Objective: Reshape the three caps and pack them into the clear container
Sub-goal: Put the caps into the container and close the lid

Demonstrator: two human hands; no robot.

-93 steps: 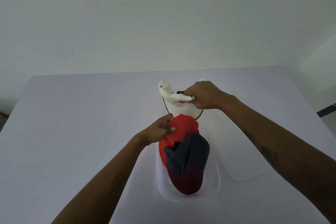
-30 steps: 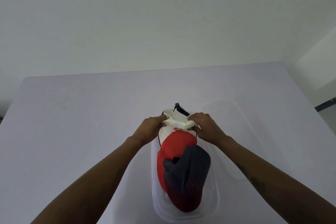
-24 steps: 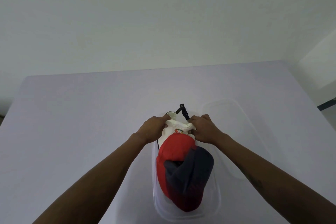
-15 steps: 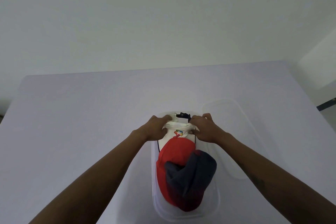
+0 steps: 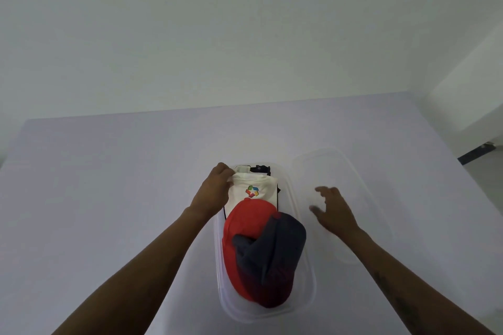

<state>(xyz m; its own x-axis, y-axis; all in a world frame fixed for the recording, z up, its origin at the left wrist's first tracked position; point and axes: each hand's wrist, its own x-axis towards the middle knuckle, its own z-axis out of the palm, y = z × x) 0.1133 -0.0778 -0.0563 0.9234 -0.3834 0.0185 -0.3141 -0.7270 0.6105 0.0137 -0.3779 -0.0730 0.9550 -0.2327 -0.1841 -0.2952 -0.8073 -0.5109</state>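
A person's left hand (image 5: 215, 193) presses its fingers (image 5: 227, 181) against the far edge of a white cap (image 5: 251, 187) with a multicoloured logo, tucked at the far end of the clear container (image 5: 309, 275) on a pale desk (image 5: 109, 185). A red cap (image 5: 245, 221) and a dark navy cap (image 5: 275, 250) lie overlapping in the container nearer the camera. The right hand (image 5: 333, 211) hovers released, fingers spread and grasping nothing, above the clear lid (image 5: 362, 198) lying just beside the container.

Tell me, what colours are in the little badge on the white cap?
Red, green, blue and orange-yellow pieces form the badge on the white cap, seen in the head view.
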